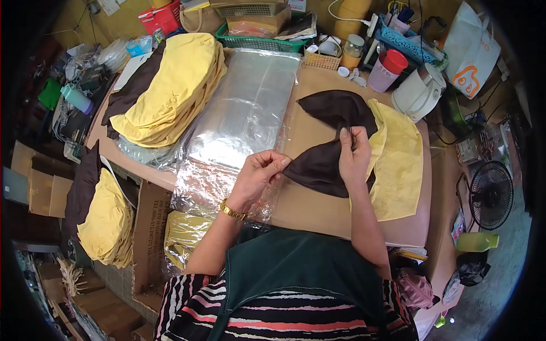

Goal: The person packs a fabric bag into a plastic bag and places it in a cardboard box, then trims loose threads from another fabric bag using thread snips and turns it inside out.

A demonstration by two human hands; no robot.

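Note:
A dark brown cloth piece [321, 169] with curved ends lies partly on the table and partly over a yellow cloth piece [401, 170]. My left hand [259, 175], with a gold-coloured watch or bracelet at the wrist, pinches the brown cloth's left tip between thumb and finger. My right hand [355, 154] grips the same cloth near its middle, thumb and fingers closed on a fold. The right forearm covers part of the yellow cloth's left side. Left of my hands lies a stack of clear plastic bags [236, 108].
Stacked yellow cloths [176, 85] lie at the back left, with another yellow stack [107, 219] lower left. A green basket [259, 44], a pink cup [387, 74] and a white kettle [420, 91] line the back. A black fan [492, 193] stands right.

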